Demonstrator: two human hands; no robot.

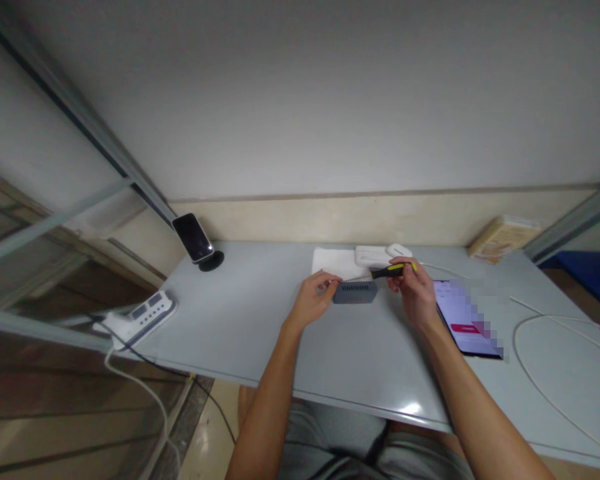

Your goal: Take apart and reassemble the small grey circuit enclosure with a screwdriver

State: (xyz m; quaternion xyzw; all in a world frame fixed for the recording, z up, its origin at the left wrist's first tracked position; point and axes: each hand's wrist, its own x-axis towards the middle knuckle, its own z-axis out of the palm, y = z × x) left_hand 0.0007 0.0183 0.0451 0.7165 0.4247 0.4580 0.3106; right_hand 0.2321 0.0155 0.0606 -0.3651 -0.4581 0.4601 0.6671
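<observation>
Head view | left hand [314, 298] grips ribbed grey box [355, 292] (rectangular) | right hand [414, 288] clasps rubbery-handled screwdriver [391, 271]

Small box [355, 292] sits mid-table [260, 333], between the hands: left hand [314, 299] touching its left end, right hand [414, 288] just right of it, holding a screwdriver [391, 271] above the box's right end. Behind the box: sheet of paper [330, 261], with two small devices [383, 254] to its right. Tablet [467, 319] lies right of the right hand. Cable [525, 373] loops on the table's right part. Package [503, 237] at far right against the wall. Phone on a stand [196, 240] at far left corner. Power strip [143, 313] on the left edge.
</observation>
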